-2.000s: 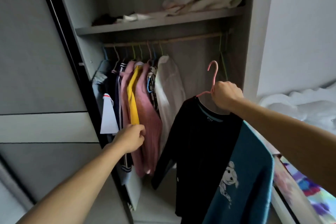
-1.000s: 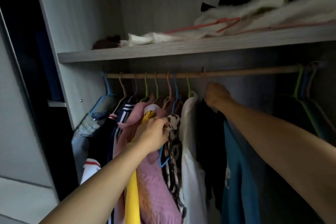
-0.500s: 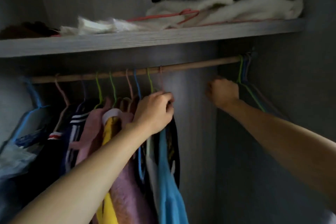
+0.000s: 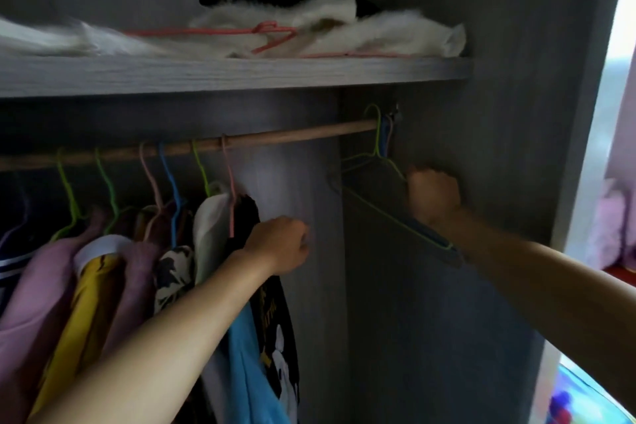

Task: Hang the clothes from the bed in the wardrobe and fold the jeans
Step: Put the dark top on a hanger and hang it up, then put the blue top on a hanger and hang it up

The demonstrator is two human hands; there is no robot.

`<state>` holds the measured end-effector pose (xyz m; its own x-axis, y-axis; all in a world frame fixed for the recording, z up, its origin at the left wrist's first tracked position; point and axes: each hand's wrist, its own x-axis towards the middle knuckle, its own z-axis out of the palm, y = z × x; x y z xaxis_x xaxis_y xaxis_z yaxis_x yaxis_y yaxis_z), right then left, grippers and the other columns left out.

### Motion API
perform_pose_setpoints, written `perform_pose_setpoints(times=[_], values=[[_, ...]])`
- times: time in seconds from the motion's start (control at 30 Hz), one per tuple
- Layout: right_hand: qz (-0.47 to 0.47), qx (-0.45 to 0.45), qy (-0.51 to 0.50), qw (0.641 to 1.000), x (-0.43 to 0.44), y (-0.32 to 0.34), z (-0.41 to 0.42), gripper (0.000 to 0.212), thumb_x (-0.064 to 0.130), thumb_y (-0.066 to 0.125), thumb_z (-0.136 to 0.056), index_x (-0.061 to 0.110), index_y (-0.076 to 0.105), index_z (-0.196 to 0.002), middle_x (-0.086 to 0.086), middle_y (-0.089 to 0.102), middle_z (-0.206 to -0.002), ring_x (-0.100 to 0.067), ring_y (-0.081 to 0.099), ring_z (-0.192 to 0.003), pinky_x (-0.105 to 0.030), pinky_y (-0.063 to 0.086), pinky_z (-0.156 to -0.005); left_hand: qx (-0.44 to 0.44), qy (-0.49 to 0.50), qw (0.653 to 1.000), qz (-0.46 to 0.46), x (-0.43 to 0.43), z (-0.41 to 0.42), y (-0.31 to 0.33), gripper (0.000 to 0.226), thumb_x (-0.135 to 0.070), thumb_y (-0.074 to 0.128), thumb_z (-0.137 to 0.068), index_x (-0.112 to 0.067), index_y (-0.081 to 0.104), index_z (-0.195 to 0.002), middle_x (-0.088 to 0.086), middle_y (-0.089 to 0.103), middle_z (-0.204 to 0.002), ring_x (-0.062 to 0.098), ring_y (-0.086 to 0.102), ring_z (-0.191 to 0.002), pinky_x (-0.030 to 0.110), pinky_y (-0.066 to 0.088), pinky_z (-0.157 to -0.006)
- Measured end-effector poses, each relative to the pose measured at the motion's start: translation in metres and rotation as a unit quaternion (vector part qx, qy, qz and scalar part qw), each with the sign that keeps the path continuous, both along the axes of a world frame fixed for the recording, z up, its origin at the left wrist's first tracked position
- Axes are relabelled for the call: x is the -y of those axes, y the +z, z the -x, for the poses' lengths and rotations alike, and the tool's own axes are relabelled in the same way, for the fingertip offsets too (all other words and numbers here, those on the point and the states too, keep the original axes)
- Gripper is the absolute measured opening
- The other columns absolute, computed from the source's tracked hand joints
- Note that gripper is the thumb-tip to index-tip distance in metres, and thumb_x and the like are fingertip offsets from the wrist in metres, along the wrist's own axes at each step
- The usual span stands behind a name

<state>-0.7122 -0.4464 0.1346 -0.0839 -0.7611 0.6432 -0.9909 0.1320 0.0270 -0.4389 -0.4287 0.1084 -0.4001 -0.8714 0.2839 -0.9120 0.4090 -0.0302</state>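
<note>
Currently the left hand (image 4: 279,244) is sitting mid-frame with its fingers curled inward, knuckles toward the camera, pressing against the shoulder of the black and blue top (image 4: 272,337). Whether those fingers are pinching the fabric or only resting on it cannot be told, since they are turned away. That top is hanging on a pink hanger (image 4: 230,189) from the wooden rail (image 4: 292,136), at the right end of the row of hung clothes (image 4: 103,268) filling the lower left. Right of centre, the right hand (image 4: 433,196) is closing into a fist around the upper arm of a green hanger (image 4: 385,162) hanging bare at the rail's far right end; blur is smearing the fingertips. Other bare hangers are bunching behind it, hard to separate. Above, the shelf (image 4: 241,74) is carrying white fluffy fabric (image 4: 361,31). Bright bedding (image 4: 585,399) is being cut off at the lower right corner.
</note>
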Motion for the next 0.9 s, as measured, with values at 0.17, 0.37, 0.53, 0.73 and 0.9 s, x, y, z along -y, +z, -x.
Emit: perform_pose_setpoints(times=[0.17, 0.37, 0.53, 0.73, 0.9], values=[[0.035, 0.005, 0.015, 0.999, -0.004, 0.01, -0.006, 0.027, 0.028, 0.056, -0.09, 0.007, 0.066, -0.103, -0.016, 0.066, -0.109, -0.038, 0.065, -0.098, -0.041, 0.052, -0.076, -0.019, 0.01, 0.999, -0.026, 0.002, -0.011, -0.004, 0.019, -0.034, 0.053, -0.089, -0.02, 0.063, -0.099, 0.004, 0.065, -0.107, 0.023, 0.061, -0.097, 0.032, 0.051, -0.079], [0.05, 0.026, 0.006, 0.998, -0.028, 0.027, -0.03, 0.029, 0.034, 0.052, -0.092, 0.01, 0.065, -0.103, -0.019, 0.069, -0.104, -0.039, 0.066, -0.096, -0.039, 0.051, -0.077, -0.024, -0.004, 0.999, -0.027, -0.007, -0.025, 0.005, 0.018, -0.033, 0.051, -0.091, -0.024, 0.063, -0.102, 0.0, 0.064, -0.107, 0.018, 0.061, -0.093, 0.031, 0.051, -0.078], [0.04, 0.021, 0.03, 0.999, -0.067, 0.004, -0.049, 0.029, 0.041, 0.045, -0.096, 0.024, 0.056, -0.116, -0.014, 0.069, -0.103, -0.037, 0.066, -0.093, -0.038, 0.049, -0.071, -0.014, -0.032, 0.999, -0.01, -0.022, -0.038, 0.008, 0.018, -0.034, 0.051, -0.09, -0.026, 0.063, -0.1, -0.001, 0.066, -0.104, 0.02, 0.063, -0.094, 0.034, 0.052, -0.081], [-0.047, 0.025, -0.013, 0.999, -0.142, -0.044, -0.035, 0.03, 0.037, 0.039, -0.099, 0.032, 0.049, -0.127, -0.012, 0.07, -0.1, -0.038, 0.064, -0.092, -0.037, 0.042, -0.068, -0.006, -0.09, 0.996, -0.014, -0.046, -0.021, -0.003, 0.017, -0.036, 0.051, -0.088, -0.024, 0.062, -0.091, 0.001, 0.067, -0.097, 0.025, 0.063, -0.09, 0.028, 0.045, -0.068], [-0.091, -0.002, -0.043, 0.995, -0.222, -0.079, 0.016, 0.033, 0.033, 0.042, -0.097, 0.032, 0.048, -0.129, 0.0, 0.066, -0.113, -0.035, 0.064, -0.098, -0.034, 0.037, -0.065, 0.003, -0.139, 0.99, -0.038, -0.088, 0.034, -0.027, 0.02, -0.034, 0.055, -0.089, -0.022, 0.066, -0.101, 0.006, 0.067, -0.105, 0.028, 0.063, -0.099, 0.03, 0.047, -0.076]])
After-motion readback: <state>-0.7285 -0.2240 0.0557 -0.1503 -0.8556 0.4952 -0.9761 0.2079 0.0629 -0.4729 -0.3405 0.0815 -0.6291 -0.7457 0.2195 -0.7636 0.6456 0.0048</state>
